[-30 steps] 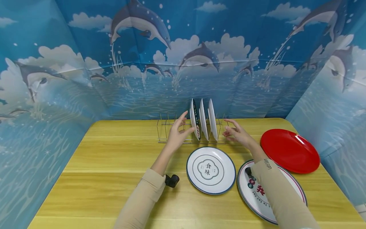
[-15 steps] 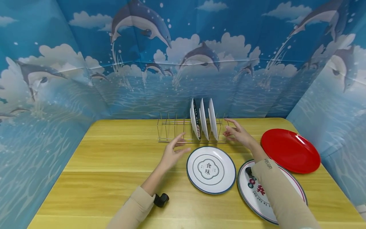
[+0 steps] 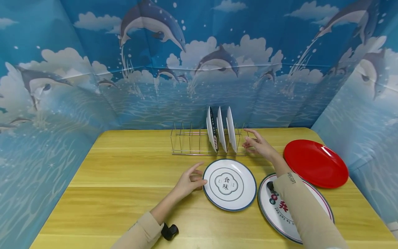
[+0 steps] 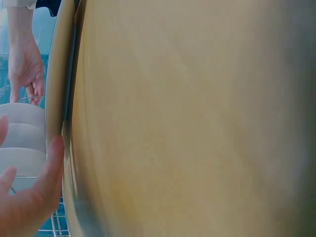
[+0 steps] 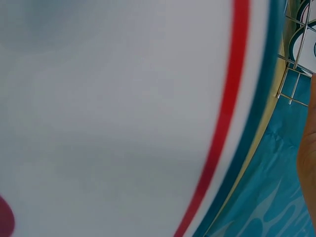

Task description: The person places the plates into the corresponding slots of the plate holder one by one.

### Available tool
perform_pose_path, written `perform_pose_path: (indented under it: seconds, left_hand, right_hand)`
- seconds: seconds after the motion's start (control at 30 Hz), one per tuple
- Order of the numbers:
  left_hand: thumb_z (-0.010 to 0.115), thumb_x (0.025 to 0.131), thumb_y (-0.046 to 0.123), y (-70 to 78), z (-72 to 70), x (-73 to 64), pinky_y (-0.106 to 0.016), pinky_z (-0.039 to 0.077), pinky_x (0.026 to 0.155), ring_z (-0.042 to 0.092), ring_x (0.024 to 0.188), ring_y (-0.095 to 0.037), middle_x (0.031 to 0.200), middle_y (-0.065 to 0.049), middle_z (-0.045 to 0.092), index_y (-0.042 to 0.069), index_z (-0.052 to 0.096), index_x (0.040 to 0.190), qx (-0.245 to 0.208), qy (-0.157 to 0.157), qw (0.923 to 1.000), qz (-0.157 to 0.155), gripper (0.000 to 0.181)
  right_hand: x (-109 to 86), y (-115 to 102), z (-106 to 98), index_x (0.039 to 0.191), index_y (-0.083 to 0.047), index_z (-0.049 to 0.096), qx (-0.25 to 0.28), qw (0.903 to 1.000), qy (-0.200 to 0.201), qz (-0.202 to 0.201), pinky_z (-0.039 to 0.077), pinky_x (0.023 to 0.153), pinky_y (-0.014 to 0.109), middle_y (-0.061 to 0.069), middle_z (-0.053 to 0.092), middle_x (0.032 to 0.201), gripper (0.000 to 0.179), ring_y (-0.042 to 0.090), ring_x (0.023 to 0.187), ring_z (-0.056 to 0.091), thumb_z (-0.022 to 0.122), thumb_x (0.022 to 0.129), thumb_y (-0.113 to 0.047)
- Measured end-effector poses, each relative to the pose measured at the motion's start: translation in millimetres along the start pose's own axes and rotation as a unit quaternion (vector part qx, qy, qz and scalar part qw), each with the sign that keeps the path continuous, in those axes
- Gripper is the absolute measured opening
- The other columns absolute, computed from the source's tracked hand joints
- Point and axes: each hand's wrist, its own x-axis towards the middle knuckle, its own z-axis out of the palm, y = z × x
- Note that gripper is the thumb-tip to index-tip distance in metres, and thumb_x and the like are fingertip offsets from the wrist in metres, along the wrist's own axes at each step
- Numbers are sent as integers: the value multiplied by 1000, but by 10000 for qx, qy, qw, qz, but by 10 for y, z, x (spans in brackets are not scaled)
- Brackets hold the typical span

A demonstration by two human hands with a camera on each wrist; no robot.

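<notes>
A white plate [image 3: 229, 185] with a blue rim and dark characters lies flat on the table in the head view. My left hand [image 3: 189, 182] is at its left edge, thumb tip at the rim and the other fingers bent, with a gap between thumb and fingers. Behind it stands a wire plate rack [image 3: 190, 143] with three plates [image 3: 230, 129] upright in its right half. My right hand [image 3: 258, 144] stays at the rack's right end, fingers loosely bent against or beside the wires. In the left wrist view, the right hand's fingertips [image 4: 34, 94] are close to a wire; a firm hold cannot be made out.
A large white plate [image 3: 280, 224] with red print lies under the right forearm. Beyond it lies a red oval plate [image 3: 315, 164] on the right. The wooden table [image 3: 118, 173] meets a dolphin-printed cloth [image 3: 149, 93] at the back and sides.
My left hand has drawn back from the upright plates toward me, down to the left rim of the flat white plate. My right hand and the plates have not moved.
</notes>
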Motion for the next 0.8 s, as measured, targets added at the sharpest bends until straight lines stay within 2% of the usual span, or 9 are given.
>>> perform_pose_path:
  seconds: [0.1, 0.2, 0.33, 0.43, 0.5, 0.6, 0.67, 0.73, 0.8]
  left_hand:
    - [67, 80, 0, -38, 22, -4, -38, 57, 69, 63, 80, -23, 114, -27, 47, 5, 32, 141, -358, -110, 9986, -374, 70]
    - [67, 80, 0, -78, 47, -4, -38, 57, 68, 64, 74, -22, 112, -24, 46, 10, 29, 143, -604, -393, 9945, -767, 74]
    - [67, 81, 0, -114, 74, 8, -38, 57, 67, 64, 75, -21, 119, -21, 40, 16, 25, 145, -718, -831, 9894, -954, 78]
    - [67, 80, -1, -140, 90, 26, -36, 57, 65, 64, 71, -18, 122, -21, 35, 16, 23, 145, -649, -958, 9890, -921, 80]
    - [67, 80, -2, -159, 104, 40, -34, 57, 61, 63, 65, -16, 117, -21, 39, 14, 23, 145, -516, -932, 9907, -842, 80]
    - [69, 78, -2, -192, 132, 64, -33, 56, 53, 60, 53, -13, 90, -23, 55, 8, 27, 143, -167, -801, 9942, -698, 78]
    - [71, 76, -2, -207, 150, 76, -32, 56, 50, 58, 47, -12, 71, -26, 57, 4, 29, 141, 47, -700, 9956, -618, 78]
    - [72, 74, -2, -215, 161, 83, -32, 56, 50, 57, 46, -11, 75, -26, 57, 2, 32, 140, 255, -609, 9964, -532, 77]
    - [72, 74, -2, -217, 165, 86, -31, 56, 51, 56, 48, -9, 95, -25, 54, 1, 33, 139, 365, -552, 9968, -455, 76]
  right_hand:
    - [-1, -5, 3, 146, -17, 16, 12, 10000, 1, 15, 45, 91, 50, 27, 52, 107, 59, 44, 104, 48, 43, 96, -34]
    - [1, -4, 4, 146, -18, 16, 16, 10000, 1, 36, 45, 92, 50, 29, 51, 108, 59, 44, 104, 48, 43, 96, -34]
    - [2, -5, 0, 146, -22, 17, -5, 10000, -3, 52, 45, 92, 50, 30, 50, 110, 56, 44, 104, 48, 43, 97, -34]
    - [-2, -15, 1, 146, -23, 17, 20, 10000, 0, 70, 44, 93, 51, 30, 50, 111, 57, 44, 105, 47, 43, 97, -33]
    - [-5, -21, 0, 146, -22, 16, 62, 9999, 2, 84, 43, 93, 52, 30, 50, 111, 57, 45, 106, 47, 43, 97, -33]
    - [-8, -26, -3, 146, -20, 15, 97, 9999, -2, 93, 42, 94, 53, 30, 49, 112, 59, 45, 106, 46, 43, 96, -33]
    - [-7, -25, -4, 146, -20, 15, 77, 9999, -3, 96, 42, 93, 53, 30, 49, 112, 59, 45, 106, 46, 44, 96, -33]
    - [-4, -22, -3, 146, -21, 15, 42, 9999, -7, 98, 43, 93, 53, 30, 49, 112, 59, 45, 106, 46, 43, 96, -34]
    - [0, -17, -1, 146, -21, 16, 11, 9999, -1, 100, 43, 93, 52, 30, 50, 111, 59, 45, 106, 46, 44, 96, -35]
